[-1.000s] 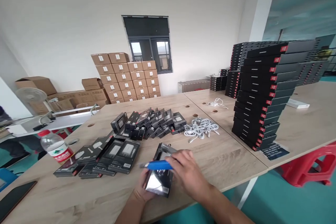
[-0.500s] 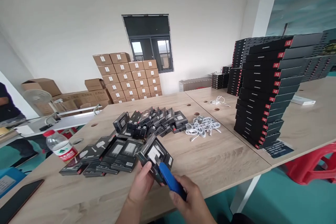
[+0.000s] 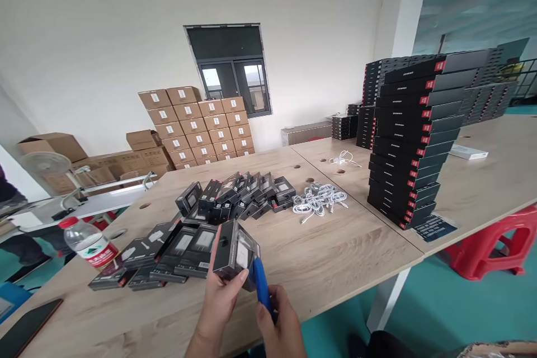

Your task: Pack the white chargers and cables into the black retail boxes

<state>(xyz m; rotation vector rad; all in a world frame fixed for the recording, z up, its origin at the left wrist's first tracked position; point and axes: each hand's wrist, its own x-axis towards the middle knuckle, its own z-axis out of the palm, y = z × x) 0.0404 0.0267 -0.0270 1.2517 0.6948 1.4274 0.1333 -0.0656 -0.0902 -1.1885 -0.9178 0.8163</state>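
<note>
My left hand (image 3: 221,296) grips a small black retail box (image 3: 229,249) with a picture of a white device on its face, tilted above the table. In my right hand (image 3: 280,316) is a blue utility knife (image 3: 262,285), its front end against the right side of that box. The blade itself is hidden from view. Just left of the box lie several similar flat black boxes (image 3: 184,249), overlapping one another. Behind them is a heap of more small black boxes (image 3: 243,193). A tangle of white cables (image 3: 319,199) rests to the right of the heap.
A tall stack of black boxes (image 3: 413,140) stands on the right over a dark printed sheet (image 3: 434,228). A bottle with a red cap (image 3: 90,243) and a phone (image 3: 29,327) are on the left. A red stool (image 3: 493,243) stands beside the table; brown cartons (image 3: 201,126) are piled by the wall.
The held box has turned, now showing more of its black side, and shifted slightly left. The knife has moved from the box's front face to its right edge. The view has swung slightly right.
</note>
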